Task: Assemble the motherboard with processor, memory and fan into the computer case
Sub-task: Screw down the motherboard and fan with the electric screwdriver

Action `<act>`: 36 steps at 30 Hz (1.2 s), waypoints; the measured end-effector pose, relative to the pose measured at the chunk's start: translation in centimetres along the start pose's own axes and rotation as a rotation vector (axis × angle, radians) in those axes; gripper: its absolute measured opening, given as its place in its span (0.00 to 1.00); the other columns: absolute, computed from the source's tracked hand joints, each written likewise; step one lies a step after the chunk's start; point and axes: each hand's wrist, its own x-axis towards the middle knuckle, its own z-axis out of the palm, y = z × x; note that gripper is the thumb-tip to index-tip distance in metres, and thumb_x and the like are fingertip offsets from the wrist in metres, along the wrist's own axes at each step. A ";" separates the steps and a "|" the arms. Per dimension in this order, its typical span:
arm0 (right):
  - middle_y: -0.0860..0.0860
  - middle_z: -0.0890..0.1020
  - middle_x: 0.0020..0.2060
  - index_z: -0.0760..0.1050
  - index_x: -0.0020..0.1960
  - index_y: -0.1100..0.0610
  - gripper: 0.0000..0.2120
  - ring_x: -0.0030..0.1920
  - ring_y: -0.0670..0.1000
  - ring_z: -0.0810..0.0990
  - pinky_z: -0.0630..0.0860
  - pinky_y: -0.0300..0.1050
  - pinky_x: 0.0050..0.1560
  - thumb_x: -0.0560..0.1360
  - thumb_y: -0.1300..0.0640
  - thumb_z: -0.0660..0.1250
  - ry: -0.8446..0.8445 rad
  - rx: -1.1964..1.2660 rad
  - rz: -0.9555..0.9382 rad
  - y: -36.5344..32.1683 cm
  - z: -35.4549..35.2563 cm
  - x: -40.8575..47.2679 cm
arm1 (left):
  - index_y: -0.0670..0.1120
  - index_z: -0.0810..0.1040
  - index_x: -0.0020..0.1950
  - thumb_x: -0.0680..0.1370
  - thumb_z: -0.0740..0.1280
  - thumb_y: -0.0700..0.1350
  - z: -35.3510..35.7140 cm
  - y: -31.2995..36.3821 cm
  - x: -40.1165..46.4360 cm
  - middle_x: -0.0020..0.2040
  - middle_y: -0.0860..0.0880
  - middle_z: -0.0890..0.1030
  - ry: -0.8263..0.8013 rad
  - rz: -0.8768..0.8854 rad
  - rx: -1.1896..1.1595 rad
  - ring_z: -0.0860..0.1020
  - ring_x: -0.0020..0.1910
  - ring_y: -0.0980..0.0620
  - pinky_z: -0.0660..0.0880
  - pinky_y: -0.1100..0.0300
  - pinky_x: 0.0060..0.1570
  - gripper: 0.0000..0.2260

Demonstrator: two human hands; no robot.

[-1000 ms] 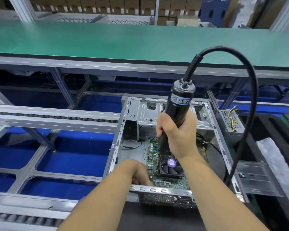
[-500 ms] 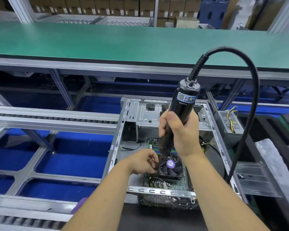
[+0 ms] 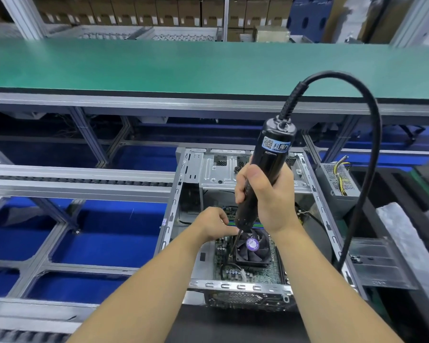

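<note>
An open grey computer case lies on the line with the green motherboard inside it. A black cooling fan with a purple hub label sits on the board. My right hand grips a black electric screwdriver, held almost upright, its bit angled down to the fan's left edge. My left hand is inside the case, its fingertips pinching at the bit just below the screwdriver's nose. The screw itself is hidden.
The screwdriver's black cable loops up and down the right side. A power supply with yellow wires stands right of the case. Aluminium roller rails run to the left, a green bench lies behind.
My left hand rose from the case's front rail into the case up to the screwdriver bit. The screwdriver shifted slightly right and its bit came down beside the fan.
</note>
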 end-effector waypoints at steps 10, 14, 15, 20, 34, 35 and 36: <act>0.66 0.71 0.26 0.70 0.40 0.68 0.22 0.24 0.56 0.71 0.70 0.46 0.29 0.68 0.48 0.69 0.014 0.022 0.000 0.5 0.6 -0.7 | 0.43 0.77 0.48 0.67 0.77 0.48 0.7 0.3 0.1 0.44 0.46 0.79 -0.032 -0.059 0.021 0.76 0.43 0.48 0.78 0.50 0.49 0.16; 0.65 0.72 0.26 0.70 0.36 0.67 0.22 0.25 0.56 0.71 0.69 0.47 0.31 0.68 0.47 0.68 -0.057 -0.011 0.002 0.9 1.3 -0.9 | 0.40 0.78 0.51 0.70 0.71 0.48 1.1 0.3 0.1 0.48 0.42 0.81 -0.084 -0.016 0.068 0.78 0.51 0.43 0.78 0.44 0.55 0.15; 0.66 0.72 0.26 0.70 0.36 0.67 0.22 0.25 0.56 0.71 0.69 0.47 0.31 0.69 0.47 0.68 -0.073 -0.009 0.004 0.9 1.3 -0.9 | 0.40 0.77 0.51 0.70 0.70 0.48 1.2 0.2 0.1 0.48 0.42 0.81 -0.071 -0.008 0.060 0.77 0.49 0.44 0.78 0.44 0.54 0.15; 0.66 0.72 0.27 0.70 0.40 0.62 0.17 0.25 0.55 0.71 0.70 0.46 0.31 0.69 0.48 0.69 -0.131 0.006 0.035 0.8 1.3 -0.5 | 0.42 0.76 0.47 0.72 0.70 0.46 1.5 -0.3 -0.2 0.43 0.42 0.77 -0.038 0.004 0.025 0.71 0.43 0.48 0.76 0.49 0.44 0.10; 0.64 0.73 0.26 0.72 0.37 0.60 0.31 0.24 0.56 0.72 0.71 0.46 0.30 0.67 0.31 0.73 -0.093 -0.003 -0.024 0.2 0.7 -0.7 | 0.35 0.78 0.42 0.64 0.77 0.54 1.4 0.3 -1.3 0.36 0.44 0.75 -0.090 -0.040 -0.118 0.71 0.38 0.49 0.74 0.53 0.40 0.23; 0.63 0.74 0.26 0.72 0.36 0.60 0.30 0.25 0.56 0.72 0.71 0.46 0.30 0.68 0.33 0.74 -0.089 -0.018 -0.029 0.1 0.6 -0.8 | 0.34 0.76 0.42 0.64 0.76 0.51 1.5 0.6 -1.3 0.36 0.43 0.72 -0.092 -0.035 -0.104 0.69 0.38 0.49 0.70 0.54 0.39 0.22; 0.63 0.74 0.26 0.71 0.35 0.62 0.28 0.25 0.57 0.72 0.71 0.47 0.31 0.68 0.37 0.75 -0.086 -0.034 -0.026 -0.1 0.5 -0.9 | 0.32 0.74 0.42 0.64 0.74 0.50 1.7 0.8 -1.1 0.37 0.42 0.70 -0.104 -0.018 -0.093 0.67 0.39 0.49 0.68 0.54 0.39 0.21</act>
